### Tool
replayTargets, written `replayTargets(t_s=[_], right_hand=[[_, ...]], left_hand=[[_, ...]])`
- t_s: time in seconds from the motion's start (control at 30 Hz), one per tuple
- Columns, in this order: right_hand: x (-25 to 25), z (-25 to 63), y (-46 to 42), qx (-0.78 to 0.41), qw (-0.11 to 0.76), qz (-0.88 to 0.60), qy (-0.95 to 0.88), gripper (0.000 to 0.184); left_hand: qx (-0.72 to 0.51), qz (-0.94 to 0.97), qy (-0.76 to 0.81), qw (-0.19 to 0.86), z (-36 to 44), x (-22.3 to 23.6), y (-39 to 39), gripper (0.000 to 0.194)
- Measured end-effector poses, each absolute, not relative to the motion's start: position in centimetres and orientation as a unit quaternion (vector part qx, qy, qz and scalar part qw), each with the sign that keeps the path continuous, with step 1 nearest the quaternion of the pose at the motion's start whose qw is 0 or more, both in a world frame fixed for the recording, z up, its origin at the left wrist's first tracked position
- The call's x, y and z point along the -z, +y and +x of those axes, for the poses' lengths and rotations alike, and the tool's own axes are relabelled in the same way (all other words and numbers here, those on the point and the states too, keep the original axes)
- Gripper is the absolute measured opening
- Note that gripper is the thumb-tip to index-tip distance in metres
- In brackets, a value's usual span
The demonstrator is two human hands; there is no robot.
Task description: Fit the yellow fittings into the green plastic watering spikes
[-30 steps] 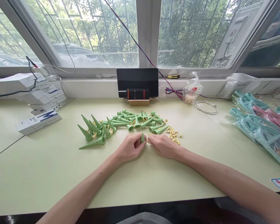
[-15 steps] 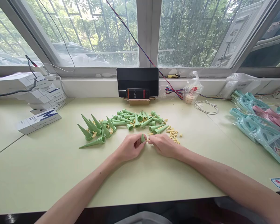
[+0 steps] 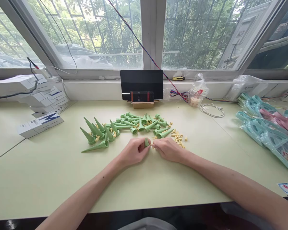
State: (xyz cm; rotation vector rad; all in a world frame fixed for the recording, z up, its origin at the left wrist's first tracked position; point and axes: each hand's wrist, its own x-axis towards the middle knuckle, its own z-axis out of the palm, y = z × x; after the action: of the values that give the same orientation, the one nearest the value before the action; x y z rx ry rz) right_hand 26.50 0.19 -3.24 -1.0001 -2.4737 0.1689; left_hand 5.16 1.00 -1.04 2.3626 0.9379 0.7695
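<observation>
My left hand (image 3: 135, 150) is closed around a green plastic spike (image 3: 146, 142), its tip showing between thumb and fingers. Close beside it, my right hand (image 3: 166, 148) pinches a small pale yellow peg (image 3: 152, 146) against the spike's side; whether the peg sits in a hole is hidden. Behind the hands lies a pile of hollow green spikes (image 3: 141, 123). Left of the pile, several green spikes with yellow pegs (image 3: 96, 131) stand on their wide ends. Loose yellow pegs (image 3: 179, 138) are scattered by my right hand.
A dark tablet (image 3: 141, 80) and a phone (image 3: 142, 96) lean on a cardboard stand at the back. White boxes (image 3: 40, 124) are at left. A bagged cup (image 3: 196, 95) and a coiled white cable (image 3: 212, 110) sit back right, with wrapped teal plastic items (image 3: 264, 127) at far right.
Both hands stay almost in place, still holding the spike and the peg close together. My right hand shifts very slightly. The digits on the phone differ.
</observation>
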Motion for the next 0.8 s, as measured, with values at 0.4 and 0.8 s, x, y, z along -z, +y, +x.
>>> replayTargets(t_s=[0.4,0.8], right_hand=[[2.78,26.15,-0.38,-0.047,0.27,-0.391,-0.879,0.02],[3.03,26.19,-0.22,-0.009,0.279,-0.375,-0.884,0.013]], left_hand=[[-0.255,0.835,0.389,0.293,5.3,0.6,1.57,0.017],[-0.251,0.83,0.391,0.309,5.22,0.43,1.62,0.013]])
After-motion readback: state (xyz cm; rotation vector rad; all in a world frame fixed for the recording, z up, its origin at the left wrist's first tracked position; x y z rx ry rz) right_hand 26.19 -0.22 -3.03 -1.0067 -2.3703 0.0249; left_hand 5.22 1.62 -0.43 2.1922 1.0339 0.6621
